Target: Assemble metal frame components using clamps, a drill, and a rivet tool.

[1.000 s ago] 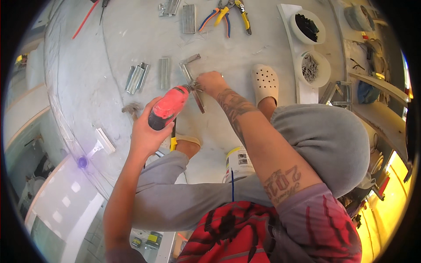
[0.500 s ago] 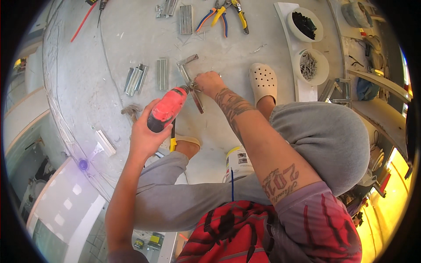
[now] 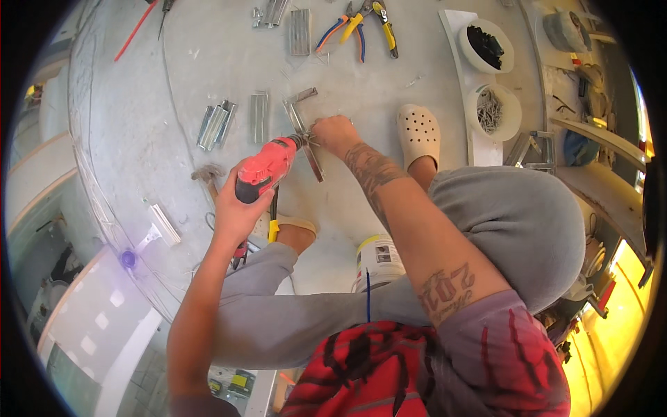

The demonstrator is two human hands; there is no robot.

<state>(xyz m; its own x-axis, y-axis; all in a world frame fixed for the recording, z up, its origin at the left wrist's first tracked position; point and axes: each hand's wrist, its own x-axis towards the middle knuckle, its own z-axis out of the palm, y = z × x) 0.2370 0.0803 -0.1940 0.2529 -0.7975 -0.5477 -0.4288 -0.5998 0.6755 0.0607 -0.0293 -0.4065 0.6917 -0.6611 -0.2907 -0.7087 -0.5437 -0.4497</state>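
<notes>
My left hand (image 3: pixel 240 208) is wrapped round a red and black power drill (image 3: pixel 267 164), its chuck pointing away and to the right. The drill's front end meets a thin bent metal channel (image 3: pixel 312 164) lying on the floor. Over that spot, my right hand (image 3: pixel 335 135) is closed, fingertips pinched beside the drill's tip. What is between those fingers is too small and hidden to make out. Short cut metal channel pieces lie to the left: one flat piece (image 3: pixel 259 118) and a small stack (image 3: pixel 217 125). A hammer (image 3: pixel 207 174) rests left of the drill.
Pliers and snips (image 3: pixel 354 31) lie at the far side, near more metal pieces (image 3: pixel 300 32). On the right, a white board carries a bowl of black screws (image 3: pixel 485 47) and a bowl of silver fasteners (image 3: pixel 490 111). A white bucket (image 3: pixel 379 261) stands between my legs.
My left hand has tilted the drill, so more of its side shows and its lower end appears below the hand. My right hand stays pinched at the metal channel.
</notes>
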